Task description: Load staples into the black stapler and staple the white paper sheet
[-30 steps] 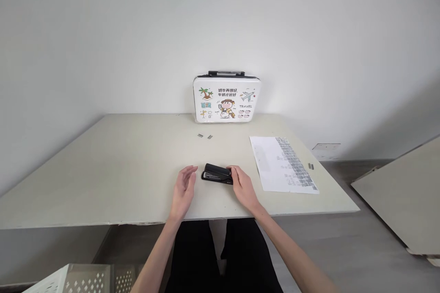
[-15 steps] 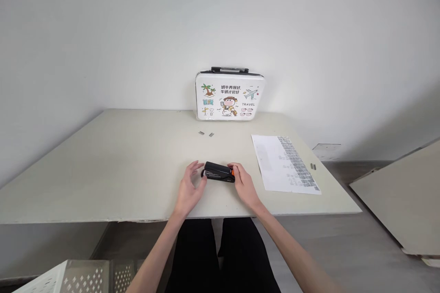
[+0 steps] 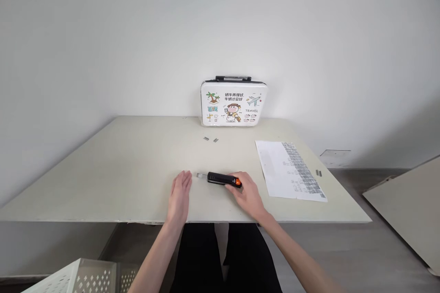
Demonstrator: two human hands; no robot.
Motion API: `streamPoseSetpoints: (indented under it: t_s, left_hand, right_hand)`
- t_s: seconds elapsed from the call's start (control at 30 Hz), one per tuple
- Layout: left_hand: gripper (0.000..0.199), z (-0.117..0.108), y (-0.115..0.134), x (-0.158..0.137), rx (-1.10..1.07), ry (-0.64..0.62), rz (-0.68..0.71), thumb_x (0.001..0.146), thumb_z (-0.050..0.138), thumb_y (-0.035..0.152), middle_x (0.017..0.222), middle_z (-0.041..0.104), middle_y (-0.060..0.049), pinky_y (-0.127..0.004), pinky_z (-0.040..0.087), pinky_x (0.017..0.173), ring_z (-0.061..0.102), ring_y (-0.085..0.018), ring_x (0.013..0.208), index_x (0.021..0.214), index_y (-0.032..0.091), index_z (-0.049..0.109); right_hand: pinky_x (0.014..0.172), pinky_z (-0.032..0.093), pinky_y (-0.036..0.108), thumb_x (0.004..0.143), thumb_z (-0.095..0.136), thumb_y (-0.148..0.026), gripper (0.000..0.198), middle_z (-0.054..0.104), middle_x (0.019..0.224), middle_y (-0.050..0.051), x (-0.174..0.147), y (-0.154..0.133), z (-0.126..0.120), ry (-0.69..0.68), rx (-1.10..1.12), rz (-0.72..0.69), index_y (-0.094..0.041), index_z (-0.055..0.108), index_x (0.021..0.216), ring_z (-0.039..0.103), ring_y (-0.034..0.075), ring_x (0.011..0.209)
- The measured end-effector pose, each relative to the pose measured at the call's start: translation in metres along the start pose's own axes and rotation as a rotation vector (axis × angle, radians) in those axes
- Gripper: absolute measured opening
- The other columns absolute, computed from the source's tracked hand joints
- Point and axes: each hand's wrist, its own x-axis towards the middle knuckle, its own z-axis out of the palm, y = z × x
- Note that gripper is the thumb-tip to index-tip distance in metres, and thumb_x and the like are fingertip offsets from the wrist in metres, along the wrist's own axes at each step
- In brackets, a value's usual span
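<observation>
A black stapler with an orange button at its right end lies near the table's front edge. Around that right end, my right hand has its thumb and fingers closed. A small metal piece sticks out past the stapler's left end. My left hand rests to the left of this piece, apart from it, with fingers stretched out and nothing in them. Farther back on the table are two short strips of staples, one on the left and one on the right.
A white case with cartoon prints stands against the wall at the back of the table. To the right lies a printed paper sheet, with more staple strips beside it. A white perforated basket sits below, at lower left.
My left hand has drawn back left from the stapler and straightened its fingers. The stapler has turned in my right hand, and a metal piece now shows beyond its left end.
</observation>
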Motion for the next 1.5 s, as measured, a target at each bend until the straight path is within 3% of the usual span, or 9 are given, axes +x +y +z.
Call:
streamPoseSetpoints:
  t_s: [0.2, 0.4, 0.6, 0.77, 0.9, 1.07, 1.17, 1.33, 1.5]
  left_hand:
    - [0.033, 0.018, 0.010, 0.000, -0.284, -0.279, -0.386, 0.100, 0.037, 0.036, 0.135, 0.067, -0.019, -0.053, 0.050, 0.114, 0.061, -0.030, 0.133, 0.111, 0.018, 0.062]
    - [0.026, 0.034, 0.013, -0.005, -0.444, -0.249, -0.514, 0.098, 0.043, 0.021, 0.125, 0.072, -0.018, -0.042, 0.053, 0.111, 0.066, -0.027, 0.126, 0.098, 0.015, 0.067]
    - [0.021, 0.033, 0.011, -0.007, -0.449, -0.132, -0.464, 0.095, 0.050, 0.014, 0.102, 0.072, -0.015, -0.038, 0.057, 0.097, 0.072, -0.022, 0.097, 0.090, 0.013, 0.070]
    - [0.028, 0.020, 0.007, -0.021, -0.031, -0.189, -0.033, 0.094, 0.061, 0.031, 0.089, 0.065, -0.004, -0.032, 0.051, 0.088, 0.062, -0.018, 0.084, 0.117, 0.020, 0.073]
    - [0.042, 0.018, 0.007, -0.033, 0.316, -0.318, 0.133, 0.094, 0.056, 0.034, 0.079, 0.057, 0.001, -0.029, 0.046, 0.079, 0.054, -0.017, 0.077, 0.133, 0.024, 0.068]
    - [0.021, 0.023, 0.001, -0.039, 0.463, -0.453, 0.280, 0.092, 0.057, 0.033, 0.076, 0.052, 0.001, -0.027, 0.039, 0.065, 0.046, -0.015, 0.070, 0.092, 0.020, 0.074]
    - [0.019, 0.015, -0.004, -0.029, 0.230, -0.338, 0.143, 0.089, 0.063, 0.029, 0.078, 0.052, 0.002, -0.026, 0.038, 0.063, 0.043, -0.012, 0.065, 0.103, 0.021, 0.073]
    - [0.029, -0.009, -0.007, 0.000, -0.537, -0.126, -0.169, 0.088, 0.066, 0.023, 0.085, 0.056, -0.002, -0.024, 0.045, 0.063, 0.047, -0.010, 0.065, 0.115, 0.015, 0.071]
    - [0.025, -0.018, -0.009, 0.007, -0.766, -0.088, -0.237, 0.094, 0.058, 0.021, 0.098, 0.066, -0.010, -0.025, 0.055, 0.071, 0.065, -0.016, 0.084, 0.112, 0.012, 0.073]
  right_hand:
    - [0.091, 0.060, 0.046, 0.101, 0.048, -0.006, 0.045, 0.072, 0.123, 0.004, -0.022, -0.031, -0.021, 0.054, -0.128, -0.491, -0.035, 0.064, 0.131, 0.064, 0.025, 0.115]
    - [0.089, 0.060, 0.042, 0.098, 0.057, -0.003, 0.045, 0.076, 0.119, 0.005, -0.029, -0.045, -0.041, 0.085, -0.296, -0.704, -0.034, 0.068, 0.129, 0.068, 0.024, 0.113]
    - [0.090, 0.061, 0.044, 0.093, 0.056, 0.004, 0.056, 0.074, 0.118, 0.005, -0.034, -0.043, -0.050, 0.188, -0.181, -0.580, -0.035, 0.067, 0.132, 0.066, 0.024, 0.114]
    - [0.090, 0.061, 0.048, 0.094, 0.055, -0.003, 0.046, 0.071, 0.117, 0.007, -0.039, -0.042, -0.049, 0.276, -0.003, -0.308, -0.033, 0.070, 0.126, 0.065, 0.026, 0.113]
    - [0.091, 0.061, 0.048, 0.096, 0.062, -0.016, 0.030, 0.071, 0.117, 0.009, -0.036, -0.040, -0.042, 0.310, 0.061, -0.150, -0.030, 0.072, 0.120, 0.066, 0.027, 0.112]
    - [0.090, 0.060, 0.045, 0.097, 0.065, -0.029, 0.022, 0.073, 0.117, 0.009, -0.023, -0.041, -0.019, 0.301, 0.118, -0.065, -0.028, 0.073, 0.117, 0.067, 0.027, 0.111]
    - [0.091, 0.057, 0.042, 0.095, 0.068, -0.037, 0.023, 0.074, 0.115, 0.009, 0.000, -0.035, 0.004, 0.257, 0.166, 0.006, -0.026, 0.072, 0.115, 0.068, 0.026, 0.107]
    - [0.099, 0.053, 0.042, 0.090, 0.070, -0.043, 0.030, 0.075, 0.117, 0.008, 0.071, -0.011, 0.065, 0.195, 0.231, 0.058, -0.023, 0.071, 0.113, 0.069, 0.027, 0.107]
    - [0.100, 0.053, 0.042, 0.090, 0.064, -0.042, 0.030, 0.076, 0.117, 0.007, 0.147, -0.002, 0.135, 0.126, 0.216, 0.052, -0.025, 0.070, 0.114, 0.070, 0.027, 0.105]
